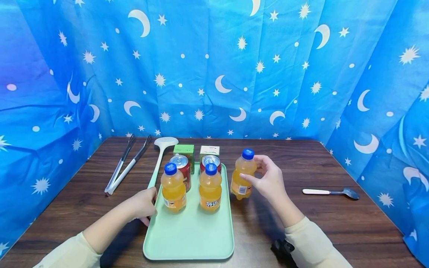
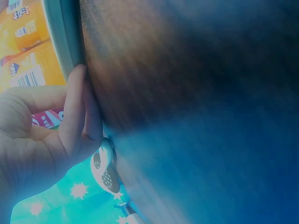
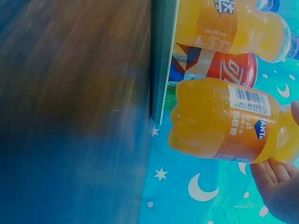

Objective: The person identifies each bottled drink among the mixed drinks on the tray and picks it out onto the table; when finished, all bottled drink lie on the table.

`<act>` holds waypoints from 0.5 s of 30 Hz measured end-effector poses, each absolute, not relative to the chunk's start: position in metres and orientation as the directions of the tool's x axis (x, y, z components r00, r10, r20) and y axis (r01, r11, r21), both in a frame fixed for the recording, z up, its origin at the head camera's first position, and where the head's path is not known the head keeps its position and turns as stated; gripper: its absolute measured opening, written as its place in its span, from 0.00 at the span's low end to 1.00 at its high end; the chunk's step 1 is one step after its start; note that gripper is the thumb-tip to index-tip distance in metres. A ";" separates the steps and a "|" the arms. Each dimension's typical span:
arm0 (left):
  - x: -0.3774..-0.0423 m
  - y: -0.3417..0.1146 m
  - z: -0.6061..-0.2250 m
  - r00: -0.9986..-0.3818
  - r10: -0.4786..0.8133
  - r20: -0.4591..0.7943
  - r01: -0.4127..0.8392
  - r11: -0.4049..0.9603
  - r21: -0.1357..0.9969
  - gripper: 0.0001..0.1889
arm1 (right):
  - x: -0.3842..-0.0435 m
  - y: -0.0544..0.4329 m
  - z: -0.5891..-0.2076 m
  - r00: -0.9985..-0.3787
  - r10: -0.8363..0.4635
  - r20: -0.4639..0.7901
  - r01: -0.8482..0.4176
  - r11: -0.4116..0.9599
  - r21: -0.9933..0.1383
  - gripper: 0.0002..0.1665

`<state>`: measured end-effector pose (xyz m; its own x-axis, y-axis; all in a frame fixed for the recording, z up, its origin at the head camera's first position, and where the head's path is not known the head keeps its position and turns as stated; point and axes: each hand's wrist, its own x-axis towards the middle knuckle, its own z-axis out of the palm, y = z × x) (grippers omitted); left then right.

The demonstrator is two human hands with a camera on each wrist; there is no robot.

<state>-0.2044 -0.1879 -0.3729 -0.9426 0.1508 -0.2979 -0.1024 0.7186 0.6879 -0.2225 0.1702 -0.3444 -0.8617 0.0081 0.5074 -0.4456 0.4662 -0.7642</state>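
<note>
My right hand (image 1: 270, 178) holds an orange soda bottle (image 1: 244, 175) with a blue cap, just right of the light green tray (image 1: 191, 238). In the right wrist view this soda bottle (image 3: 224, 121) hangs with its base apart from the table. At the tray's left edge, my left hand (image 1: 143, 204) pinches the rim, as the left wrist view shows its fingers (image 2: 74, 109) against the tray's side. Two similar bottles, a left one (image 1: 173, 191) and a right one (image 1: 210, 191), stand upright on the tray. Behind them are two red cans (image 1: 186, 175) (image 3: 233, 70), partly hidden.
Two small boxes, one green (image 1: 184, 149) and one pale-topped (image 1: 209, 150), stand at the tray's far end. A pale green skimmer (image 1: 162, 149) lies along the tray's left side, with metal tongs (image 1: 124, 167) farther left. A white-handled spoon (image 1: 330, 192) lies at the right.
</note>
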 end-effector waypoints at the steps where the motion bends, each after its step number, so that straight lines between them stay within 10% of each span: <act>1: -0.204 -0.188 -0.373 -0.943 0.148 -0.299 -0.105 0.719 0.688 0.18 | -0.223 0.170 -0.345 -0.862 0.012 0.507 -0.444 0.467 -0.765 0.31; 15: -0.204 -0.187 -0.371 -0.943 0.139 -0.303 -0.112 0.723 0.681 0.18 | -0.230 0.171 -0.347 -0.867 0.034 0.498 -0.428 0.461 -0.777 0.31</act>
<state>-0.2038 -0.1873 -0.3709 -0.9428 0.1394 -0.3027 -0.1119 0.7232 0.6815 -0.2300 0.1713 -0.3475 -0.8667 0.0345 0.4976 -0.4279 0.4613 -0.7772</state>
